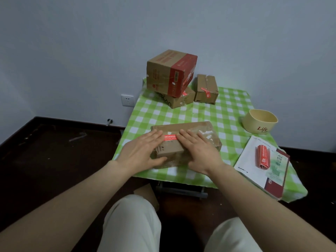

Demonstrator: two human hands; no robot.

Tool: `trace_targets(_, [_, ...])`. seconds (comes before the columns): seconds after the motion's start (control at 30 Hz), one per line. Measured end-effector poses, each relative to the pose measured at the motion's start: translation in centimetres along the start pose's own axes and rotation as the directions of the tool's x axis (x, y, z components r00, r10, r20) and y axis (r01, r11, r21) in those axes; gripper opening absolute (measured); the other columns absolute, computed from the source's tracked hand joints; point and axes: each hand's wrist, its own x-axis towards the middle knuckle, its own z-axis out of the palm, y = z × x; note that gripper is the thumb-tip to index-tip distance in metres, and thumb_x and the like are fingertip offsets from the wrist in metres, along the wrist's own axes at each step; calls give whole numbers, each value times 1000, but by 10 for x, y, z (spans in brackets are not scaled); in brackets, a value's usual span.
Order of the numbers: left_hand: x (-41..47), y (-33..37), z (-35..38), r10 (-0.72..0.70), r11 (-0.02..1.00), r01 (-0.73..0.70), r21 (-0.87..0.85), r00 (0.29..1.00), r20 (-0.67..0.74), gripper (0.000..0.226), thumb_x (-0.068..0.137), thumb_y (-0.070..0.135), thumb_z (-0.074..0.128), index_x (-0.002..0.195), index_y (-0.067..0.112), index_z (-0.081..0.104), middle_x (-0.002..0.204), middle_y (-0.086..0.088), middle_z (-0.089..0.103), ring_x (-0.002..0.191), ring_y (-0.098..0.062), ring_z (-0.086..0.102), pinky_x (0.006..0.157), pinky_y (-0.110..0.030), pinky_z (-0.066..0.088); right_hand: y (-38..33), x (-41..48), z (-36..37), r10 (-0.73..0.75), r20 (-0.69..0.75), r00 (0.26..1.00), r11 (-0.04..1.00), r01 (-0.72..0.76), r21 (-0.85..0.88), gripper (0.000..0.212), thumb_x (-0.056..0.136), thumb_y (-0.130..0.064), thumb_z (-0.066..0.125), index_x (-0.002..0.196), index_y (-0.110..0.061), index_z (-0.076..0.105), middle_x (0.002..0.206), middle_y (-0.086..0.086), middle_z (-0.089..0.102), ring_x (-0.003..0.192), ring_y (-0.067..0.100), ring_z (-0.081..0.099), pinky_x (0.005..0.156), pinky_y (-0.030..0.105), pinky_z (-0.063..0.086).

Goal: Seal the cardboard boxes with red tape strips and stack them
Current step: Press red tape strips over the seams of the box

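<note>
Box (183,126), flat and brown, lies at the near middle of our counter (209,113), which is covered in a green-and-white checked cloth. A red strip (170,137) runs across its top, and we see only the middle of it between our hands.

Our left hand (143,148) lies flat on the box's left part, fingers straight and close together, their tips at the strip's left end and the thumb against the near side. Our right hand (198,150) lies flat on the right part, fingers straight and slightly spread, covering the strip's right end.

At the far edge of the counter a big box (169,73) with a red band sits tilted on a low box (180,101). A small box (206,88) with a red strip on its front stands just beside them on the right.

Near the right edge stands a tan bowl (260,120) lettered "Life". Nearer to us a booklet (245,160) lies at the counter's right corner with a red roll (263,157) resting on it.
</note>
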Motion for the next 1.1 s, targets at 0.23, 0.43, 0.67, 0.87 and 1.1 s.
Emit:
trace_targets(0.23, [8,13,3,-34,998,33,58,999,11,93,82,62,50,151,11,13,159,-2,9,147,-10,3,113,-18,0,-32,5,6,-15,-36,999,996,18,89,89,78,-22,55,151,-13,6,160,3,0,147,14,-3,118,28,-4])
trace_targets(0.43, [-4,-5,1,14,998,-15,55,1000,21,90,78,70,26,151,19,14,159,5,9,145,-6,4,111,-17,8,4,-6,-2,79,-26,997,996,-78,36,88,77,-19,55,151,-20,7,160,-1,5,147,12,6,118,26,-4])
trace_targets(0.67, [-1,11,11,-56,993,59,103,998,-33,92,70,67,42,136,4,47,144,-10,46,135,-21,42,109,-28,22,-32,4,1,-48,24,999,994,46,97,90,78,-22,56,151,-14,5,160,3,-1,147,15,0,116,24,-6])
trace_targets(0.87, [-2,7,3,-57,996,56,75,998,19,98,67,72,8,149,21,24,158,8,17,145,-4,11,111,-18,20,-2,-1,0,46,1,999,992,-46,119,86,74,-15,53,151,-22,15,159,-3,10,147,12,7,120,27,0])
trace_targets(1.1, [3,23,-2,-449,797,363,-482,891,-72,58,93,47,47,142,18,38,154,0,29,143,-16,22,113,-33,22,27,-4,-11,653,-134,745,653,-464,598,53,86,-23,49,134,-1,40,145,18,37,134,33,32,111,41,26])
